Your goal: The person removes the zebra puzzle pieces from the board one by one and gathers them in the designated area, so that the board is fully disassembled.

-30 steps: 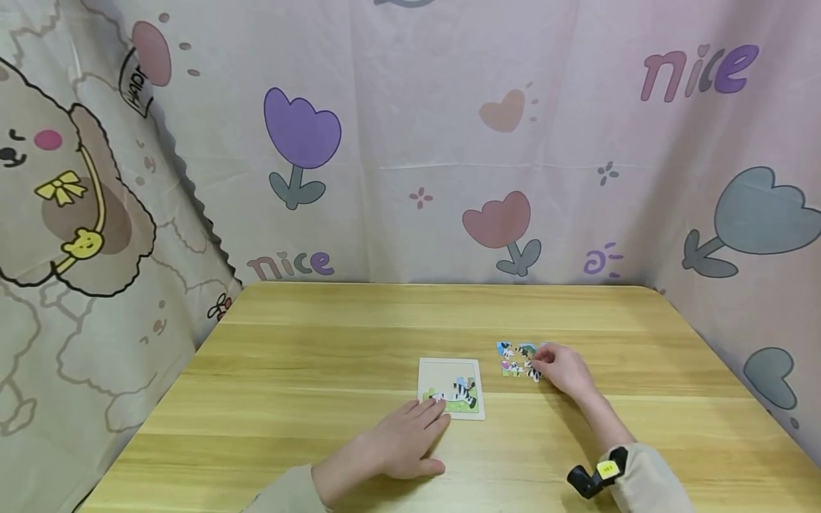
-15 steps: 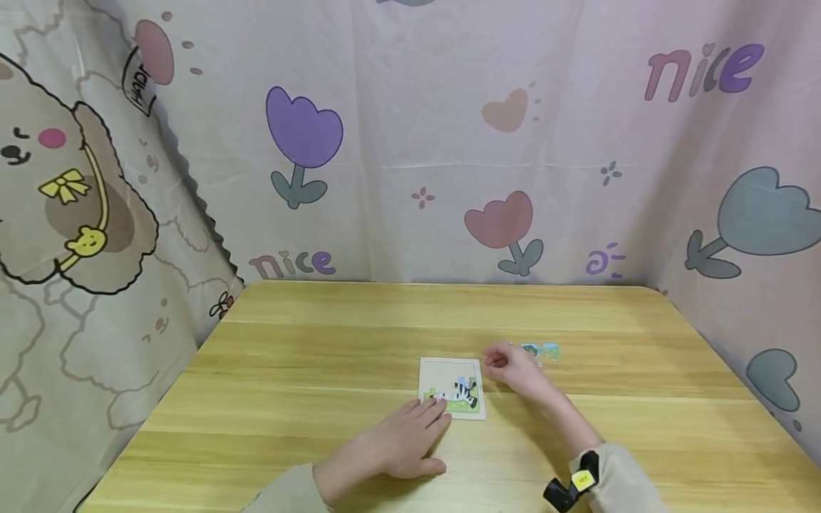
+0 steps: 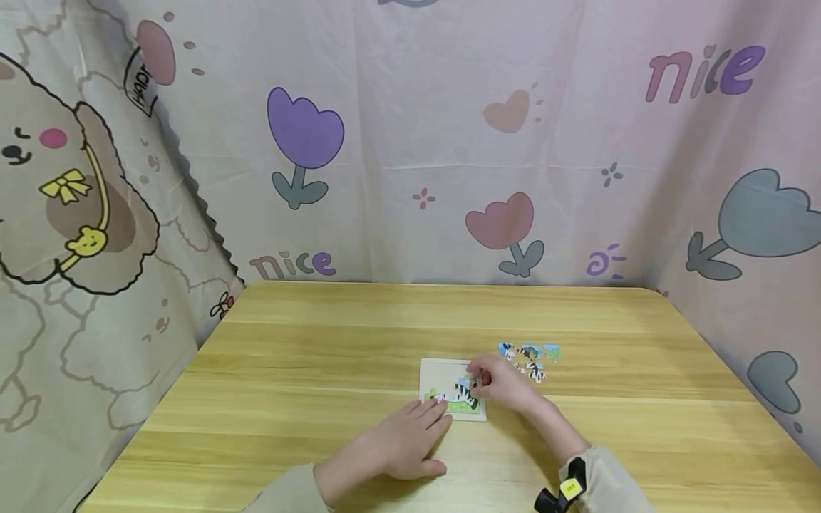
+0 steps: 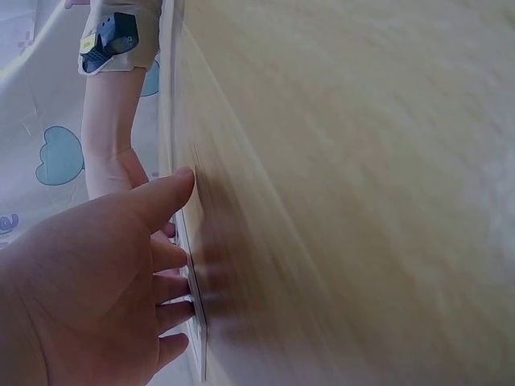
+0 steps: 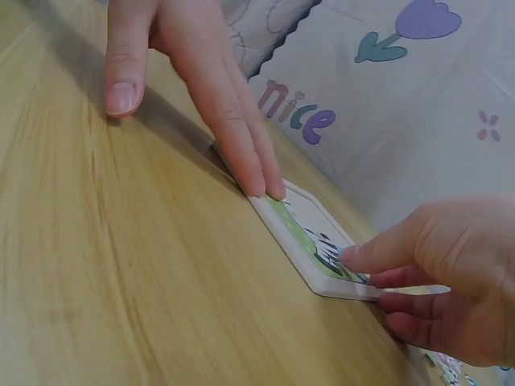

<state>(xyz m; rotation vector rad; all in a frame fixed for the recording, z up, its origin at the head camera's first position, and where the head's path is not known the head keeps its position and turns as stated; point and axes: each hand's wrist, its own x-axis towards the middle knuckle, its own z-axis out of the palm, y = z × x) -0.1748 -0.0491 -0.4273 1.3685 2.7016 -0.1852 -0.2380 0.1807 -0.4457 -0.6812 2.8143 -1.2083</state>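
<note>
A white-framed zebra jigsaw puzzle board (image 3: 442,370) lies on the table, its lower part filled with green and striped pieces. My left hand (image 3: 410,438) rests with straight fingers on its near left edge; in the right wrist view these fingertips (image 5: 275,189) touch the frame. At the board's right side my right hand (image 3: 507,385) pinches a puzzle piece, mostly hidden by the fingers. In the right wrist view the right thumb (image 5: 362,256) is over the zebra picture near the corner, other fingers at the frame's edge. Several loose puzzle pieces (image 3: 529,352) lie right of the board.
The wooden table (image 3: 308,356) carries the board and pieces. Behind it hangs a printed curtain (image 3: 398,142), with another patterned cloth (image 3: 83,320) at the left. A black wrist camera (image 3: 563,490) is strapped over the right sleeve (image 3: 606,481).
My right hand has moved left from the loose pieces to the board's right side, uncovering several of them. The left hand has stayed in place on the board.
</note>
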